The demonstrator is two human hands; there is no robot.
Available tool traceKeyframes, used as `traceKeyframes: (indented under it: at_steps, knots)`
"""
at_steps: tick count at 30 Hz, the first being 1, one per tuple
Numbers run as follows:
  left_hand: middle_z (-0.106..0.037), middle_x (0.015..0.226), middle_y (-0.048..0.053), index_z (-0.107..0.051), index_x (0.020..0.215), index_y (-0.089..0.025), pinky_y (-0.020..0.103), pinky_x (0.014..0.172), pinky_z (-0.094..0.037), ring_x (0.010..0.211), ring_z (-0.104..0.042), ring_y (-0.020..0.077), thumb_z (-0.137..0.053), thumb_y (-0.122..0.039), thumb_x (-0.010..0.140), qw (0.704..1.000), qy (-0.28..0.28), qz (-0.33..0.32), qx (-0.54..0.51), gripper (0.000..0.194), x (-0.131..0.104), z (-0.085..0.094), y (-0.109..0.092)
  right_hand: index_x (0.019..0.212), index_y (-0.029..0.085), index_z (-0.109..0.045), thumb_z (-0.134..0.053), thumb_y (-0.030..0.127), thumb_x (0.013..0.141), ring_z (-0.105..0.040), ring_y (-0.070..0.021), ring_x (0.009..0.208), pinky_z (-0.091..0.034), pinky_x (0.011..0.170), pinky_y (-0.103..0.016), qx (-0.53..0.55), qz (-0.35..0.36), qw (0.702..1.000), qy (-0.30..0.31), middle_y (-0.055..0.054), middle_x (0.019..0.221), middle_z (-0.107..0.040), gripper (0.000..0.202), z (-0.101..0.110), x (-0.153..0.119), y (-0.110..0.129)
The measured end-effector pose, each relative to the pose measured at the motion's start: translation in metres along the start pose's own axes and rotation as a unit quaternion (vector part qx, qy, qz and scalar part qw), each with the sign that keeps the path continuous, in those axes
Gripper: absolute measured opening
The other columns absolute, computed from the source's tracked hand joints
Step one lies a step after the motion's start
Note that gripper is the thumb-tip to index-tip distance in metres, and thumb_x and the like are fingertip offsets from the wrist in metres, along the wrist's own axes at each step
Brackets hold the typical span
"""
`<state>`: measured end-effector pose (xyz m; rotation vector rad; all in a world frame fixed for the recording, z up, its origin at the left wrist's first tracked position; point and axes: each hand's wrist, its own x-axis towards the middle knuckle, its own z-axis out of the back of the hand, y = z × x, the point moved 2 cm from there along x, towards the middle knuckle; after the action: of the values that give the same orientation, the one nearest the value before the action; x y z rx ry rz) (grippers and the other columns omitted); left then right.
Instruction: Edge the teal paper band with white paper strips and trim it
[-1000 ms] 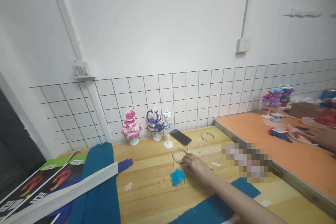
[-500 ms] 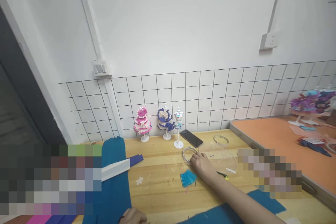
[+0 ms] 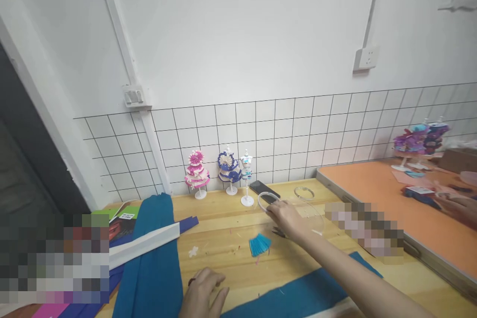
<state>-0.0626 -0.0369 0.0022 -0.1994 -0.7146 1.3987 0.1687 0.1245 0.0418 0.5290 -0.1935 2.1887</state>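
Note:
My right hand reaches over the wooden table with its fingers closed on a coil of clear line, which is tilted up off the wood. A loose loop of the line trails to the right. Under this hand lie dark-bladed snips, their handles hidden. Just nearer is a pleated turquoise fan piece. My left hand hovers low in front, fingers apart and nothing in them, beside a long teal fabric strip. Another teal piece lies beneath my right forearm.
Against the gridded wall stand pink, navy and white dress-form figures. Near them lie a phone and a second coil. White and purple strips cross the teal fabric. A person's hand shows at the orange table.
My right hand has taken hold of the coil and raised it slightly. My left hand has come further into view, its fingers spread. The view has turned a little to the right.

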Motion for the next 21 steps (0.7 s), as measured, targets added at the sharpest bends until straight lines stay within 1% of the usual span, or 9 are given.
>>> traceKeyframes:
  at_steps: [2,4,5,7,10,13,16,19,21]
  knots:
    - [-0.067,0.091,0.007,-0.065,0.095,-0.021,0.031,0.075,-0.048,0.087,-0.06,0.0216,-0.051,-0.035,0.077,0.998,-0.057,0.024,-0.016,0.027,-0.002,-0.003,-0.001,0.069,0.019,-0.059,-0.037,0.023,0.09,-0.055,-0.0172,0.069,-0.036,0.069,-0.028,0.02,0.036,0.999,0.006,-0.003,0.067,-0.061,0.03,0.006,-0.016,0.023]
    - [-0.064,0.106,0.009,-0.06,0.108,-0.02,0.035,0.083,-0.047,0.099,-0.057,0.0238,-0.054,-0.034,0.073,0.993,-0.106,0.043,-0.03,0.038,-0.005,-0.007,-0.002,0.076,0.02,-0.058,-0.037,0.024,0.091,-0.054,-0.0161,0.072,-0.037,0.07,-0.028,0.04,0.065,0.997,0.012,-0.002,0.072,-0.061,0.026,0.012,-0.038,0.048]
    - [-0.062,0.112,0.009,-0.057,0.112,-0.02,0.036,0.086,-0.046,0.103,-0.055,0.0244,-0.055,-0.033,0.072,0.991,-0.123,0.048,-0.037,0.042,-0.006,-0.009,-0.003,0.075,0.02,-0.056,-0.037,0.023,0.091,-0.054,-0.016,0.07,-0.038,0.07,-0.028,0.051,0.076,0.996,0.01,-0.002,0.072,-0.06,0.025,0.015,-0.048,0.059]
    - [-0.061,0.115,0.008,-0.056,0.114,-0.021,0.037,0.089,-0.044,0.106,-0.054,0.0245,-0.056,-0.03,0.071,0.987,-0.14,0.051,-0.054,0.045,-0.008,-0.013,-0.006,0.076,0.02,-0.054,-0.037,0.022,0.09,-0.053,-0.0167,0.07,-0.039,0.067,-0.029,0.093,0.085,0.992,-0.001,-0.002,0.073,-0.059,0.022,0.021,-0.065,0.074]
    - [-0.065,0.107,0.006,-0.06,0.108,-0.023,0.036,0.088,-0.045,0.102,-0.057,0.0239,-0.06,-0.031,0.07,0.985,-0.139,0.038,-0.091,0.039,-0.013,-0.02,-0.013,0.078,0.022,-0.052,-0.038,0.022,0.089,-0.053,-0.0172,0.069,-0.041,0.063,-0.029,0.135,0.092,0.986,-0.026,-0.003,0.074,-0.058,0.018,0.028,-0.081,0.086]
    - [-0.069,0.096,0.007,-0.065,0.097,-0.023,0.034,0.084,-0.046,0.093,-0.06,0.0235,-0.063,-0.036,0.069,0.981,-0.148,0.014,-0.127,0.031,-0.017,-0.026,-0.019,0.078,0.022,-0.052,-0.041,0.021,0.088,-0.053,-0.0166,0.066,-0.041,0.06,-0.028,0.137,0.101,0.985,-0.044,-0.003,0.071,-0.058,0.015,0.031,-0.088,0.093]
    - [-0.07,0.084,0.007,-0.068,0.085,-0.023,0.031,0.078,-0.047,0.083,-0.061,0.0215,-0.06,-0.039,0.072,0.974,-0.153,0.013,-0.165,0.022,-0.018,-0.028,-0.024,0.076,0.022,-0.052,-0.043,0.02,0.086,-0.053,-0.0157,0.062,-0.041,0.057,-0.026,0.133,0.112,0.983,-0.053,-0.002,0.068,-0.058,0.014,0.031,-0.092,0.101]
    - [-0.068,0.076,0.006,-0.067,0.074,-0.021,0.028,0.07,-0.048,0.075,-0.061,0.0193,-0.053,-0.043,0.077,0.964,-0.125,0.044,-0.229,0.027,-0.016,-0.026,-0.027,0.074,0.022,-0.051,-0.044,0.02,0.085,-0.054,-0.0157,0.06,-0.042,0.056,-0.025,0.142,0.113,0.982,-0.057,-0.002,0.066,-0.058,0.013,0.031,-0.092,0.107]
    - [-0.067,0.069,0.005,-0.066,0.069,-0.019,0.026,0.064,-0.047,0.068,-0.06,0.0181,-0.053,-0.049,0.075,0.945,-0.093,0.102,-0.296,0.033,-0.016,-0.024,-0.026,0.079,0.022,-0.052,-0.045,0.021,0.086,-0.056,-0.0162,0.062,-0.044,0.057,-0.025,0.159,0.108,0.98,-0.053,-0.003,0.068,-0.06,0.01,0.034,-0.093,0.109]
